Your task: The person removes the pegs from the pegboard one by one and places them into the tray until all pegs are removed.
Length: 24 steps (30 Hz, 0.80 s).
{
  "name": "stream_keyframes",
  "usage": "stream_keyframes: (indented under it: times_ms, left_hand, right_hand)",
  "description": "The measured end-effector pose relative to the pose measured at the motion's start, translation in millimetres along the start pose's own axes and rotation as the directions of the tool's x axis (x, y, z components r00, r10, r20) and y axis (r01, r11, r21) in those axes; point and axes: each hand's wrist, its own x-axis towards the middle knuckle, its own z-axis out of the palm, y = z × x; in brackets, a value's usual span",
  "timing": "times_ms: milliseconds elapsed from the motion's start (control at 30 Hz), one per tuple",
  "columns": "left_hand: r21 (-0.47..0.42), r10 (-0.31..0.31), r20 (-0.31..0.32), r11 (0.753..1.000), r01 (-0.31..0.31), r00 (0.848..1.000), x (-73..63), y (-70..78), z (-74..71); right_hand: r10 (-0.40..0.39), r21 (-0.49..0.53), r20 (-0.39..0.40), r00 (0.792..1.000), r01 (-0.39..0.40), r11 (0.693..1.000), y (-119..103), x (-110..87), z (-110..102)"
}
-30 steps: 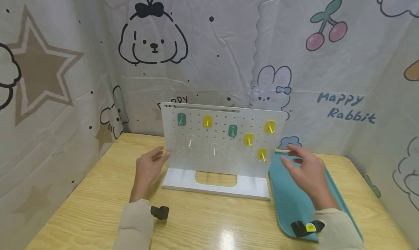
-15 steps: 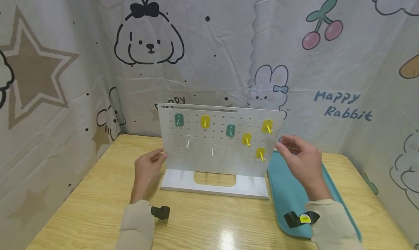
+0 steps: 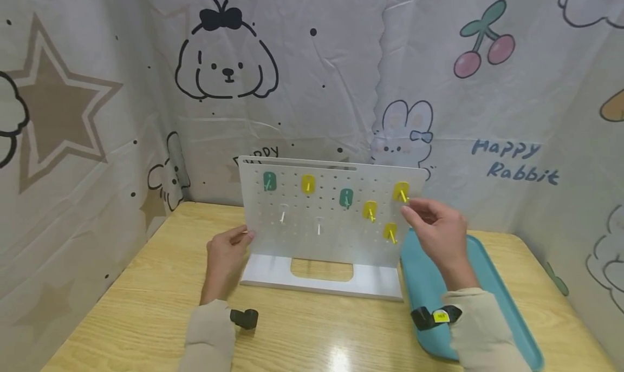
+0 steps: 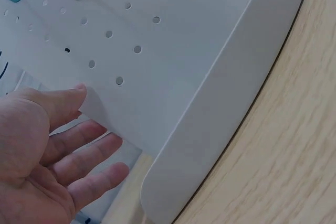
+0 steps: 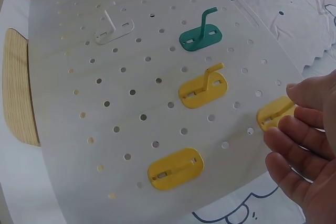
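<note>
A white pegboard (image 3: pixel 336 242) stands upright on its base, carrying several yellow hooks, two green hooks and two clear ones. At its left edge is my left hand (image 3: pixel 228 255), the thumb (image 4: pixel 71 100) over the front face and the other fingers at or behind the edge. My right hand (image 3: pixel 439 234) is at the upper right yellow hook (image 3: pixel 401 191), pinching its peg between thumb and index finger. That hook (image 5: pixel 270 116) is partly covered by the fingers in the right wrist view. Below it are another yellow hook (image 3: pixel 390 233) and, further left, a third (image 3: pixel 370 210).
A blue tray (image 3: pixel 507 307) lies on the wooden table (image 3: pixel 302 334) at the right, partly under my right forearm. Left of the gripped hook sit a green hook (image 3: pixel 346 198) and a clear hook (image 3: pixel 319 226). A printed curtain (image 3: pixel 312 90) hangs behind.
My right hand has moved left from beside the board to the upper right yellow hook and closed its fingertips on the peg. The left hand has come against the board's left edge.
</note>
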Motion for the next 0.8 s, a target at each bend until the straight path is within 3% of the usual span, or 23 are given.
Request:
stream_keyframes:
  times_ms: [800]
  left_hand:
    - [-0.009,-0.04,-0.065,0.999,0.04,0.997,0.1,3.0,9.6]
  right_hand:
    - [0.025,0.008,-0.081,0.996,-0.025,1.0,-5,5.7,9]
